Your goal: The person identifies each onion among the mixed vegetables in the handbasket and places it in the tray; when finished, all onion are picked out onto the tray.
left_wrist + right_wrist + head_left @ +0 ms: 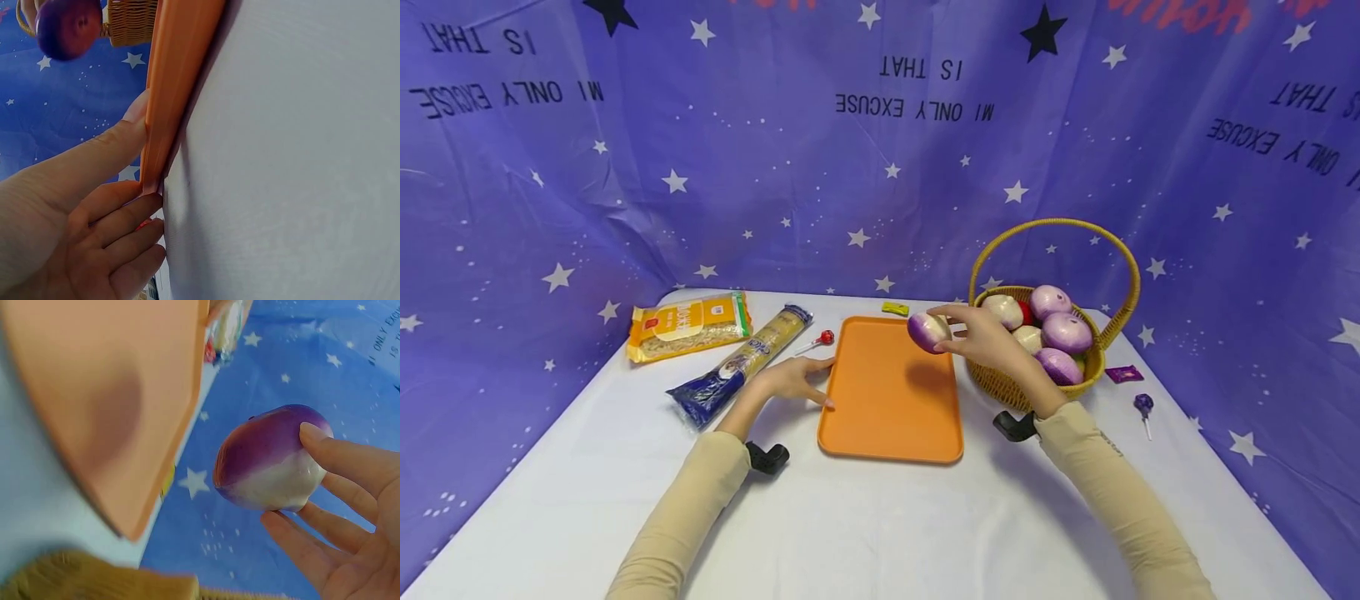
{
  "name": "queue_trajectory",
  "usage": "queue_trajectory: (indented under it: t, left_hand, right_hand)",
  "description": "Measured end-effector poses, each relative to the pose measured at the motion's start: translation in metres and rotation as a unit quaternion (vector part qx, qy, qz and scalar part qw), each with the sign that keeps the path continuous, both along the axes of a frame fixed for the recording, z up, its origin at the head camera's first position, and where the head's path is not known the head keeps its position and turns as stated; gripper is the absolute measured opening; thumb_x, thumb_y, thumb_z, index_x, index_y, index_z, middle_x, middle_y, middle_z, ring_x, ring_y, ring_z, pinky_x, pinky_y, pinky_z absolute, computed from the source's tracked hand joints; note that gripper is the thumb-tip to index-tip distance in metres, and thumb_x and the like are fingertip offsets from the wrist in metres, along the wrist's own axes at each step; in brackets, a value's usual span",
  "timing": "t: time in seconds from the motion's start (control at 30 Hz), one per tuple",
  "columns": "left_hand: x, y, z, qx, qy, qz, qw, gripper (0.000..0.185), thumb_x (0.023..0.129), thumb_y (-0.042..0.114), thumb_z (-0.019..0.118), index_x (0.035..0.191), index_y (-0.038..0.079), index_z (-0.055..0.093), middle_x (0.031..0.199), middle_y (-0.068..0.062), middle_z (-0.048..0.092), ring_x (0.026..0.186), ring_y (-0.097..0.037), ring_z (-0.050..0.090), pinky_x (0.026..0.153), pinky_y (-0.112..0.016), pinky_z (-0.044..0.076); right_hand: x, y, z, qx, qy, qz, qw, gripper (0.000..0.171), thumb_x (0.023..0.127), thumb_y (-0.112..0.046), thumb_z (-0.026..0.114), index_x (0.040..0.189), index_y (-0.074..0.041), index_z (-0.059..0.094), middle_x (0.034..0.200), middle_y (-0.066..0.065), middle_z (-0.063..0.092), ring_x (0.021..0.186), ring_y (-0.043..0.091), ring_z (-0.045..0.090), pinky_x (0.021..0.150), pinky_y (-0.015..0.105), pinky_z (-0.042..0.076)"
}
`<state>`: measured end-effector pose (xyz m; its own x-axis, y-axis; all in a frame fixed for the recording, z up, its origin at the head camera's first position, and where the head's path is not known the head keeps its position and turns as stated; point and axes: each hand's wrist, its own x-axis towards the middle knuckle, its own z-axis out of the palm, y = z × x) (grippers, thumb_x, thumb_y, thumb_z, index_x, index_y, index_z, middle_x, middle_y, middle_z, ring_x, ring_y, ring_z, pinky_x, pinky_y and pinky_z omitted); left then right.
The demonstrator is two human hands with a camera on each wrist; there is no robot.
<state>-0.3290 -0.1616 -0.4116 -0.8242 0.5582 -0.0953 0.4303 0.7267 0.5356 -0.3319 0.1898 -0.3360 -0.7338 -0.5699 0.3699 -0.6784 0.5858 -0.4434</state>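
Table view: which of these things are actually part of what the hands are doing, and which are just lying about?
In use: purple-and-white onion held by the right hand above the flat orange plastic tray; left hand touching the tray's edge; woven wicker basket of onions.

Lying about: yellow noodle packet, long blue pasta bag, red lollipop, purple lollipop.

- You are sitting in a staged recording corner, not a lived-in room: a purple star-printed cloth point(775, 167) is hanging on every side and closing off whatever lies behind it.
- The cloth's lettering is showing upside down and mirrored, so it is serving as a plain backdrop.
- A table point(880, 517) draped in white is standing against that backdrop.
- Props are lying laid out on it: an orange tray point(887, 408), a wicker basket point(1045, 367) of mock onions, packets of noodles point(688, 327), and lollipops point(1144, 407).
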Motion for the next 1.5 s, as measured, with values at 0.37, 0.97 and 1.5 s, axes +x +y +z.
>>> queue_trajectory:
  t: [0.37, 0.97, 1.5]
  left_hand:
    - [-0.001, 0.001, 0.0, -0.003, 0.001, 0.003, 1.0, 0.088, 0.078, 0.035, 0.081, 0.146, 0.0, 0.038, 0.146, -0.019, 0.042, 0.136, -0.038, 0.033, 0.113, -0.049, 0.025]
    - [0.0, 0.002, -0.001, -0.003, -0.003, 0.008, 1.0, 0.088, 0.079, 0.035, 0.08, 0.147, 0.001, 0.036, 0.147, -0.018, 0.041, 0.137, -0.038, 0.032, 0.114, -0.049, 0.024]
    - [-0.002, 0.0, -0.001, -0.007, -0.014, 0.015, 0.9998, 0.089, 0.079, 0.036, 0.08, 0.148, 0.002, 0.036, 0.148, -0.019, 0.039, 0.138, -0.037, 0.031, 0.114, -0.048, 0.023]
  right_hand:
    - [-0.032, -0.058, -0.034, 0.048, -0.028, 0.012, 0.998, 0.051, 0.08, -0.015, 0.08, 0.128, -0.009, 0.063, 0.122, 0.012, 0.065, 0.105, 0.03, 0.064, 0.09, 0.042, 0.052]
    - [-0.083, -0.101, -0.053, 0.055, -0.052, 0.003, 0.997, 0.046, 0.085, -0.007, 0.074, 0.128, -0.003, 0.061, 0.126, 0.011, 0.062, 0.115, 0.024, 0.055, 0.103, 0.037, 0.042]
    - [-0.095, -0.119, -0.06, 0.081, -0.014, -0.026, 0.996, 0.05, 0.087, -0.007, 0.071, 0.135, -0.007, 0.057, 0.139, 0.015, 0.052, 0.127, 0.031, 0.049, 0.106, 0.041, 0.04]
